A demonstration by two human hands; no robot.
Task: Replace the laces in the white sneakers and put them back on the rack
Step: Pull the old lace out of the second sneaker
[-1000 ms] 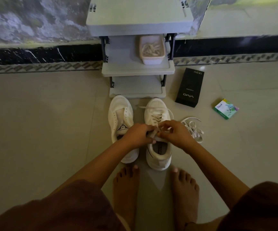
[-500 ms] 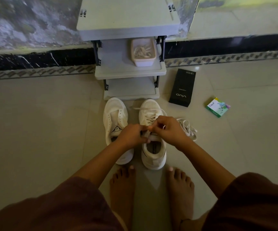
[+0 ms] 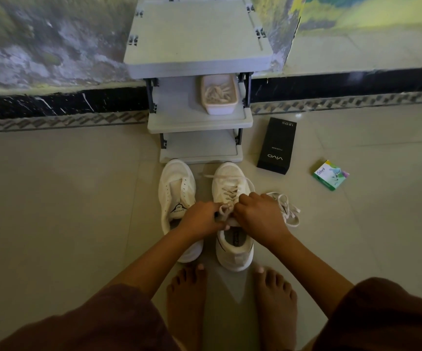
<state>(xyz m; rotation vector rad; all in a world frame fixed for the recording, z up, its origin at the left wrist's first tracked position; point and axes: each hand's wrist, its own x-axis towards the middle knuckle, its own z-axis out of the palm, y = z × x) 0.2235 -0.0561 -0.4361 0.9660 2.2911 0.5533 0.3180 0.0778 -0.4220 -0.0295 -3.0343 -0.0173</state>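
Left hand (image 3: 202,217) and right hand (image 3: 258,217) both pinch the lace (image 3: 224,210) atop the laced sneaker (image 3: 232,184), on the floor before the rack (image 3: 197,124). Pull unevenly and the knot slips loose; 1 bare sneaker (image 3: 177,182) waits beside it.

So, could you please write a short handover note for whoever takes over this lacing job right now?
Hands: the left hand and right hand both pinch the lace ends at the top eyelets of the right-side sneaker.
Things: both sneakers stand on the floor in front of the rack. A loose lace lies just to their right.
Done: the right-side sneaker is laced up its length.
Left: tie it off, lace the left-side sneaker, whose eyelets are empty, then put both on the rack.
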